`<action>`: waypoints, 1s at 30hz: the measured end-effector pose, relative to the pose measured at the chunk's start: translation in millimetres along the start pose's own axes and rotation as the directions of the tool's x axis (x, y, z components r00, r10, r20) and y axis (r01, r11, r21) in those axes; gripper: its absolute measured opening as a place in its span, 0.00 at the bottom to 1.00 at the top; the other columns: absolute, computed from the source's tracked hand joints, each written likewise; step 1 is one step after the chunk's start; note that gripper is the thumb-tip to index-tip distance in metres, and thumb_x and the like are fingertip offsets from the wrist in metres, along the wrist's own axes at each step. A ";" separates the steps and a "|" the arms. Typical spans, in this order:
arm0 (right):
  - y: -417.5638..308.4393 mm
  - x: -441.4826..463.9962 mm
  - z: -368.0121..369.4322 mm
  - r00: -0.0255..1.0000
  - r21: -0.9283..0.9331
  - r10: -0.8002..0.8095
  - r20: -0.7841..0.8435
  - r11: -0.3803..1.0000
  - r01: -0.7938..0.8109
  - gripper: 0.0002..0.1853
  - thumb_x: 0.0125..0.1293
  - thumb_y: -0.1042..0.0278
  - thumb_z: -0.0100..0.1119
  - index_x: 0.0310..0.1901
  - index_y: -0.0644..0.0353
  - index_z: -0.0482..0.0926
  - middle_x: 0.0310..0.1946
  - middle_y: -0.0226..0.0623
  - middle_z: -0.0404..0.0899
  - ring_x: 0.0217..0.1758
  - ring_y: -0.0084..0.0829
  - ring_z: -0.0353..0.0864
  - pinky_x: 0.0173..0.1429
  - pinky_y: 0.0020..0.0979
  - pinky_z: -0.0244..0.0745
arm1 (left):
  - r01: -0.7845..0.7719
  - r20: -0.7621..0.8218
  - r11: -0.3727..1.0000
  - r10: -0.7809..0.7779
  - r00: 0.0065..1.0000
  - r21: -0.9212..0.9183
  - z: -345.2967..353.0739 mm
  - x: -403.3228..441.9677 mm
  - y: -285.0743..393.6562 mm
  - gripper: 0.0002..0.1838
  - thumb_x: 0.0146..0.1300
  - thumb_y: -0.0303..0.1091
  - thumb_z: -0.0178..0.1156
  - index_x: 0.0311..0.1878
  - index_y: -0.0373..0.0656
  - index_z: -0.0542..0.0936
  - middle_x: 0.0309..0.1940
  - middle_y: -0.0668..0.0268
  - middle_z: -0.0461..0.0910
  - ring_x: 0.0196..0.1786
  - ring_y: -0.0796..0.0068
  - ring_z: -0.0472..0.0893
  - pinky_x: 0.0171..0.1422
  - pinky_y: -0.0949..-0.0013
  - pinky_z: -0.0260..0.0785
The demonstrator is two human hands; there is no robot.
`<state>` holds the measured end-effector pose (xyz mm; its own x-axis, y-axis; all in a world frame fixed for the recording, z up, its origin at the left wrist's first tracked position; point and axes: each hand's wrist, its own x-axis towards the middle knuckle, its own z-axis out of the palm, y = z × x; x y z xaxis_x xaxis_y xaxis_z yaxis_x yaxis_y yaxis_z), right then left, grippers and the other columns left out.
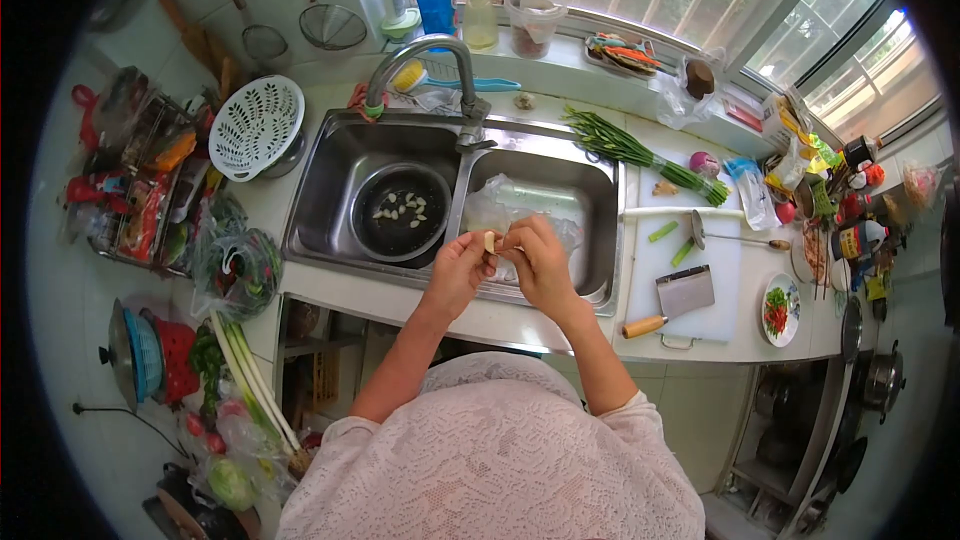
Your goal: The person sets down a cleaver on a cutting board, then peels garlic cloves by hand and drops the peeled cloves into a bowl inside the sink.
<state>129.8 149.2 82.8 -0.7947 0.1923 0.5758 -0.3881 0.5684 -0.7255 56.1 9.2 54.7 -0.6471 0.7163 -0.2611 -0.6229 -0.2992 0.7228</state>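
My left hand (458,272) pinches a pale garlic clove (489,241) upright between thumb and fingers, above the sink's middle divider. Closed against the clove's right side are the fingertips of my right hand (540,258); any bit of skin between them is too small to make out. Below and left, a dark round pan (365,230) sits in the left sink basin (325,155), with several garlic cloves (402,206) in it. A crumpled clear plastic bag (490,202) lies in the right basin (600,190), partly behind my hands.
A curved faucet (467,75) rises behind the sink. To the right, a white cutting board (650,285) carries a cleaver (688,292), a ladle (735,238) and green stalk pieces (663,231). Garlic chives (650,155) lie behind it. A white colander (257,128) stands left, a plate (790,325) far right.
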 end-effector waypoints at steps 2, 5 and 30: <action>0.0 -3.9 2.2 1.000 0.045 0.028 -0.005 0.999 -0.027 0.06 0.55 0.83 0.53 0.33 0.64 0.70 0.31 0.42 0.71 0.35 0.42 0.71 0.39 0.36 0.67 | 0.001 -0.032 1.000 -0.001 0.999 0.006 2.9 -0.5 5.8 0.12 0.71 0.36 0.50 0.47 0.36 0.76 0.32 0.70 0.77 0.32 0.84 0.74 0.35 0.81 0.68; 4.2 -18.5 7.4 0.981 0.255 0.194 -0.031 0.950 -0.180 0.06 0.58 0.85 0.51 0.34 0.64 0.70 0.31 0.43 0.71 0.33 0.39 0.73 0.37 0.33 0.68 | -0.026 -0.060 1.000 0.025 0.998 -0.008 -1.3 1.8 3.9 0.13 0.72 0.35 0.49 0.48 0.36 0.75 0.32 0.69 0.77 0.31 0.85 0.73 0.35 0.82 0.67; 11.7 -10.2 13.5 0.946 0.133 0.308 -0.099 0.946 -0.294 0.03 0.53 0.78 0.61 0.30 0.66 0.78 0.27 0.38 0.75 0.30 0.32 0.75 0.36 0.30 0.69 | -0.279 -0.046 0.747 0.381 0.923 0.603 12.8 -2.5 -9.2 0.08 0.69 0.30 0.53 0.42 0.34 0.76 0.31 0.65 0.79 0.31 0.81 0.79 0.35 0.77 0.75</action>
<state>127.1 143.1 63.3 -0.8250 0.4366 0.3587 -0.1954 0.3753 -0.9061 69.0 18.3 56.9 -0.8552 0.5182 0.0052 -0.0198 -0.0427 0.9989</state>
